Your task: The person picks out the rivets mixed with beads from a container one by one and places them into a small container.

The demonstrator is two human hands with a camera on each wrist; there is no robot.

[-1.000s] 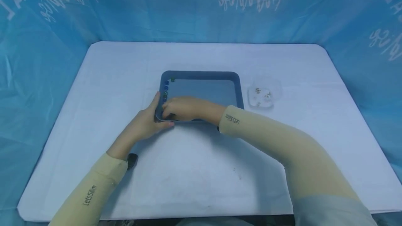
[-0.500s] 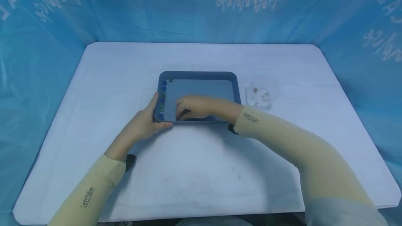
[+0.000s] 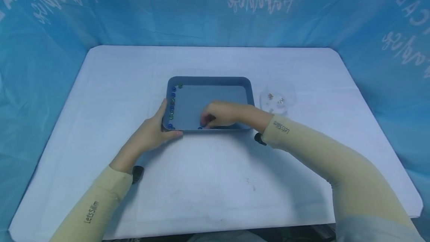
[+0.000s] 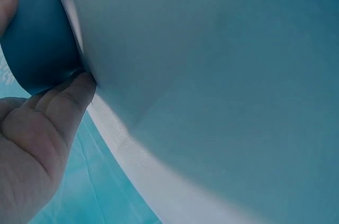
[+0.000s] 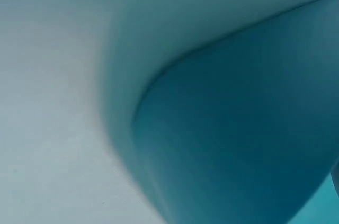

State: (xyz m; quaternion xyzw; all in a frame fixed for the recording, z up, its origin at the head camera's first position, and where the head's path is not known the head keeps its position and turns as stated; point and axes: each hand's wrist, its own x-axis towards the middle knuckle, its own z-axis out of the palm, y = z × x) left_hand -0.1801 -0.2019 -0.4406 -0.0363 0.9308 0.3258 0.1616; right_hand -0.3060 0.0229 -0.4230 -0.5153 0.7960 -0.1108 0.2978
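Observation:
A shallow blue-grey tray [image 3: 215, 94] lies on the white table. My left hand [image 3: 152, 133] holds its near left corner, fingers along the left wall and thumb along the front wall. In the left wrist view, the fingertips [image 4: 79, 89] touch the tray's lower edge. Small shiny round beads [image 3: 171, 108], blue and green, form a line along the tray's left wall. A blue bead [image 3: 199, 127] lies by the front wall, at the curled fingertips of my right hand [image 3: 220, 114]. Whatever may be between those fingers is hidden. The right wrist view shows only the tray's outside wall [image 5: 228, 113].
Right of the tray stands a clear plastic box [image 3: 273, 102] with a few small gold and silver pieces. Blue printed curtains [image 3: 215, 10] hang behind the table and at its sides. Faint specks [image 3: 250, 184] mark the white tabletop [image 3: 208, 189].
From the near left corner, my right hand has moved right along the tray's front wall. More beads at the left show, and the blue bead by its fingertips has come into view. My left hand stays.

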